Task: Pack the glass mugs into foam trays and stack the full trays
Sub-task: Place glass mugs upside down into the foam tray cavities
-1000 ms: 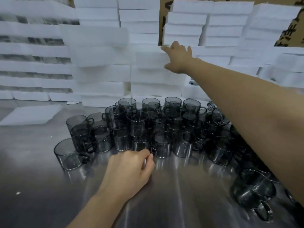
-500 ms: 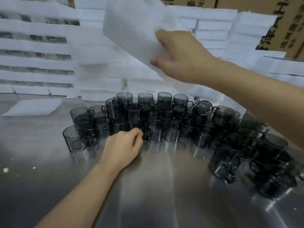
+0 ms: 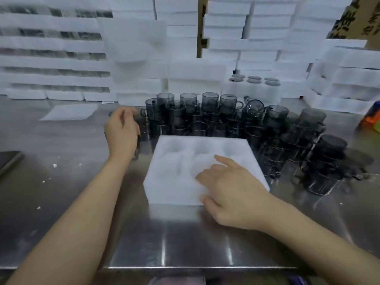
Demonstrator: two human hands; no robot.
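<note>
An empty white foam tray (image 3: pixel 174 182) with round pockets lies on the steel table in front of me. My right hand (image 3: pixel 232 192) grips its near right corner, fingers on top and thumb against the front wall. Behind the tray stands a dense cluster of several smoky grey glass mugs (image 3: pixel 226 120), some stacked two high, spreading to the right. At the cluster's left end, my left hand (image 3: pixel 122 134) curls round a mug (image 3: pixel 144 128) that it mostly hides.
Stacks of white foam trays (image 3: pixel 257 42) wall the back and right. Filled stacked trays (image 3: pixel 51 58) stand at the back left. One tray holding mugs (image 3: pixel 255 85) sits behind the cluster. A flat foam sheet (image 3: pixel 70 112) lies far left. The table's front edge (image 3: pixel 185 267) is near.
My right hand pulled a foam tray off the back stack, brought it down and set it on the table before the mugs. My left hand stayed at the cluster's left end.
</note>
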